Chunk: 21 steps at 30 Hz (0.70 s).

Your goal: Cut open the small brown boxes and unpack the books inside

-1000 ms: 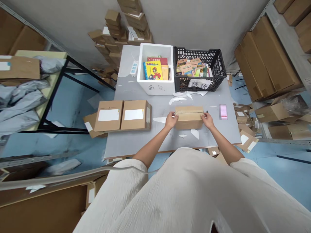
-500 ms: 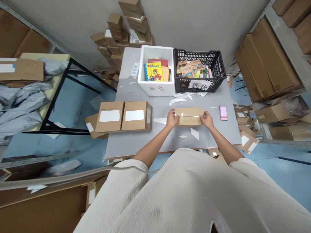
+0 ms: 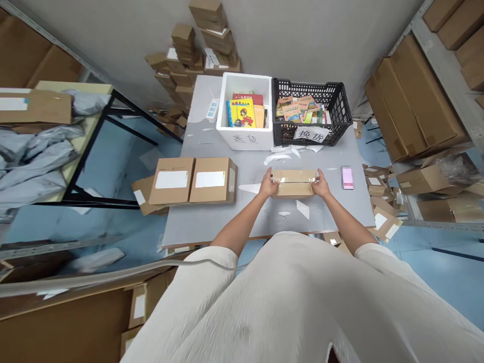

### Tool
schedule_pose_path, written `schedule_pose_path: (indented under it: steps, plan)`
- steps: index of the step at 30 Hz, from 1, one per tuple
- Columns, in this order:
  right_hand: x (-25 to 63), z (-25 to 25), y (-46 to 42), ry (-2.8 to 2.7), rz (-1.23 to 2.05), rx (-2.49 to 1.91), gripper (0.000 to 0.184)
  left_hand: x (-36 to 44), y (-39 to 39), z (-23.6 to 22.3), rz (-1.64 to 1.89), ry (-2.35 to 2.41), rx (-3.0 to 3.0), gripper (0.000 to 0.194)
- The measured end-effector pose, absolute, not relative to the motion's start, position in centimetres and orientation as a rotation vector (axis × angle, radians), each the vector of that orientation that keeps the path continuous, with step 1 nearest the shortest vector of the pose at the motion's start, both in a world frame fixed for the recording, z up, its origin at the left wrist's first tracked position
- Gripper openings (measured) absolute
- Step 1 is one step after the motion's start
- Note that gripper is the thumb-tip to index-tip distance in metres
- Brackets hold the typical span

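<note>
The small brown box [image 3: 293,190] lies on the worktop [image 3: 204,222], right in front of your body, with its long side running from left to right. Your left hand [image 3: 268,185] grasps its left end and your right hand [image 3: 321,186] grasps its right end, so the fingers of both hands are closed around the edges. I think you hold it at two ends because this keeps the long shape steady and leaves the middle of the top free. The cardboard is smooth and stiff, and a shiny band, probably clear tape, shines along its upper face.

Near the box are thin, torn paper scraps [image 3: 277,157], white and irregular. The phone [image 3: 347,178] lies flat beyond your right hand, perhaps so that its lit screen is easy to see. To the left, two square cartons [image 3: 207,195] stand side by side, their white labels upward, maybe for easy reading.

Behind, the white bin [image 3: 245,140], looking like foam, has thick walls and contains books [image 3: 242,113]. Beside it, the black plastic crate [image 3: 283,132], with its open mesh, keeps thin booklets [image 3: 292,112] together.
</note>
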State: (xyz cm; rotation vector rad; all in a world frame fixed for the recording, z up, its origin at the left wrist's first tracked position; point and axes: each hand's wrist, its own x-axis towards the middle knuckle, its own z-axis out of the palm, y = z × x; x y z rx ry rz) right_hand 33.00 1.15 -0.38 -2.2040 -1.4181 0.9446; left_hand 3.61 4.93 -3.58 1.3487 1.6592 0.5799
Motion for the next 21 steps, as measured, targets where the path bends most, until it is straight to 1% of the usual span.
schedule_pose_path:
  steps: [2,4,11,14,19,21]
  plan:
    - [33.2,-0.5,1.0,-1.474,0.934,-2.165,0.1,3.5,5.1,-3.5,0.566,1.65,1.361,0.099]
    - [33.4,-0.6,0.6,-1.517,0.953,-2.127,0.101,3.4,4.9,-3.5,0.568,1.643,1.371,0.094]
    - [34.1,-0.4,-0.6,-1.541,1.018,-2.123,0.094,3.1,2.7,-2.9,0.621,1.542,1.313,0.084]
    - [34.1,-0.1,-0.5,-1.51,0.967,-2.008,0.083,3.3,2.6,-2.2,0.739,1.543,1.326,0.067]
    - [33.4,-0.4,-0.8,-1.332,0.954,-1.885,0.071,3.9,3.5,-1.3,0.851,1.596,1.314,0.023]
    - [33.1,-0.8,-1.4,-1.294,0.955,-1.925,0.066,4.0,3.4,-1.4,0.825,1.65,1.323,0.015]
